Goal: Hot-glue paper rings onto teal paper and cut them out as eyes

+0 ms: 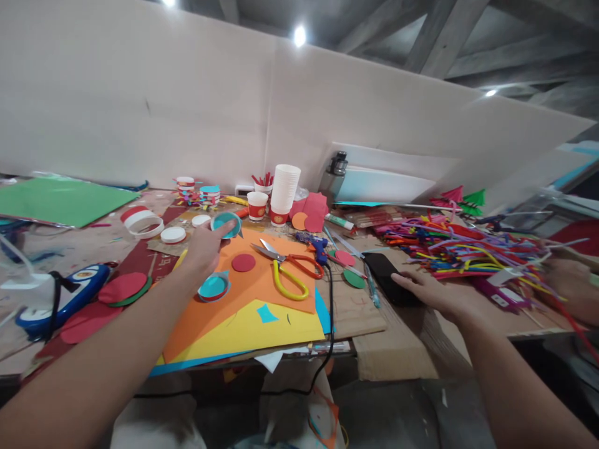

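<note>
My left hand [208,244] is closed round a small blue-lined paper ring [226,226] above the back left of the orange paper [262,284]. Below it on that paper lies a second blue-lined piece [214,287]. My right hand [423,288] rests with its fingertips on a black phone [384,277], fingers stretched out. Scissors [286,265] with orange and yellow handles lie between the hands, spread apart, beside a red paper circle [244,262]. Yellow paper [243,327] shows under the orange sheet.
Stacked paper cups [285,190] stand at the back. A blue glue gun [319,247] trails a black cord over the front edge. Colourful pipe cleaners [458,243] are heaped right, near another person's hand [573,287]. Green sheets [65,199] lie far left.
</note>
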A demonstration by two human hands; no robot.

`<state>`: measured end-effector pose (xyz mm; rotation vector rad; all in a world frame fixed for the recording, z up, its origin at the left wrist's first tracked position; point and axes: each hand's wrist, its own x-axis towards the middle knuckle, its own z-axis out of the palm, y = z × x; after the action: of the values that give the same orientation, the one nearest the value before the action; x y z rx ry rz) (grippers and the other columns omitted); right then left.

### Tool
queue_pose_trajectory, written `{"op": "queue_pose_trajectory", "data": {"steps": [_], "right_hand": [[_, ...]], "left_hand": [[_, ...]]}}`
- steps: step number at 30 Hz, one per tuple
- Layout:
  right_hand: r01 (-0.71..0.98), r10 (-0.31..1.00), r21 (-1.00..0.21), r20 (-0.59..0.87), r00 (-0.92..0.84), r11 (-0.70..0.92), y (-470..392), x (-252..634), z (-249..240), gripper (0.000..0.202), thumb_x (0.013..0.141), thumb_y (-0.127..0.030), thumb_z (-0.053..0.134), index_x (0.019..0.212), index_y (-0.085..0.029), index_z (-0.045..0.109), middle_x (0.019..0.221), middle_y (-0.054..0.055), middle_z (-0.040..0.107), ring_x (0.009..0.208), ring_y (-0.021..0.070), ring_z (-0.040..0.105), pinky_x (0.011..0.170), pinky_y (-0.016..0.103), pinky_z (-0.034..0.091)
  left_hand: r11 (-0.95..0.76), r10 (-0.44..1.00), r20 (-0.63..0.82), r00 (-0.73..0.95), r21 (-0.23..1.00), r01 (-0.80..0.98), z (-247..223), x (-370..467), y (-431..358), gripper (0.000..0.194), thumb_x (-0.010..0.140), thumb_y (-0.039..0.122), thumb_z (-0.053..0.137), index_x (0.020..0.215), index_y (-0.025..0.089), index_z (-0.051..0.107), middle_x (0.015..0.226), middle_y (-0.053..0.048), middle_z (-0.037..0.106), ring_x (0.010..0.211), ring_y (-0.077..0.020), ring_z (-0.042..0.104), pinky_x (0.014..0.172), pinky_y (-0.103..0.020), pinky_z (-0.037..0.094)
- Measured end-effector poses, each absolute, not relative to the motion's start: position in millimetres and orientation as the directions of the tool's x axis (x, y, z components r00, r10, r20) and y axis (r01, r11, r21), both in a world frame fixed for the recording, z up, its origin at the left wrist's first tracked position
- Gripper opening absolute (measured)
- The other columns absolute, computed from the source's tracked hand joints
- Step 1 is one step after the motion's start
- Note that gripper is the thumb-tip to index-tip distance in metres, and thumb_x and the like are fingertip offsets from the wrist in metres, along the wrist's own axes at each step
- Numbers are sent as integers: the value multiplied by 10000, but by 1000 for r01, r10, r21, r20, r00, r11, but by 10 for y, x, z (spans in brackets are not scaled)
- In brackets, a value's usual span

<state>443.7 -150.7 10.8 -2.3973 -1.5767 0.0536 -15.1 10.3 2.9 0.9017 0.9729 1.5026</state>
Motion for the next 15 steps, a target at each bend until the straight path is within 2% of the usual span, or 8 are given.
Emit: {"op": "queue_pose_trajectory", "data": {"steps": [2, 4, 9, 11, 15], "right_hand": [[844, 937, -426, -30, 348, -327, -1549, 4535, 124, 469, 819, -542, 547, 1062, -197, 752, 1124, 147, 746, 1029, 311, 686, 843, 372, 538], [794, 938, -506, -115, 327, -338, -1571, 4611, 134, 535, 779, -565, 576, 1146, -208, 731, 1189, 126, 732, 1098, 333, 667, 888, 402, 541], [815, 930, -464, -54, 365, -347, -1542, 4753, 86, 613, 700, -566, 652, 1207, -225, 708, 1364, 92, 650, 1294, 357, 555, 1054, 458, 468], [817, 927, -451, -70, 368, -359, -1508, 4796, 46, 592, 710, -536, 647, 1201, -210, 707, 1329, 107, 670, 1246, 351, 590, 1035, 455, 481], [839, 931, -414, -72, 357, -353, -1405, 4865, -47, 426, 760, -483, 645, 1067, -203, 740, 1074, 94, 761, 1003, 298, 692, 876, 380, 547]], "left_hand": [[-84, 991, 39, -130, 929, -359, 28, -156, 103, 467, 460, 351, 892, 818, 150, 668, 794, -16, 677, 680, -105, 569, 565, -198, 393], [-81, 990, 35, -134, 933, -351, 22, -164, 108, 472, 460, 353, 893, 821, 150, 666, 799, -12, 671, 689, -108, 570, 574, -203, 398], [-78, 990, 33, -136, 937, -340, 4, -178, 127, 448, 488, 356, 874, 828, 156, 662, 799, -7, 666, 694, -112, 573, 584, -213, 401], [-75, 991, 31, -134, 937, -342, 2, -176, 132, 470, 465, 350, 883, 828, 154, 660, 802, -7, 666, 690, -111, 569, 582, -213, 400], [-75, 991, 32, -128, 937, -341, -7, -173, 138, 498, 430, 343, 899, 820, 149, 657, 786, -1, 651, 671, -105, 556, 568, -211, 392]]}}
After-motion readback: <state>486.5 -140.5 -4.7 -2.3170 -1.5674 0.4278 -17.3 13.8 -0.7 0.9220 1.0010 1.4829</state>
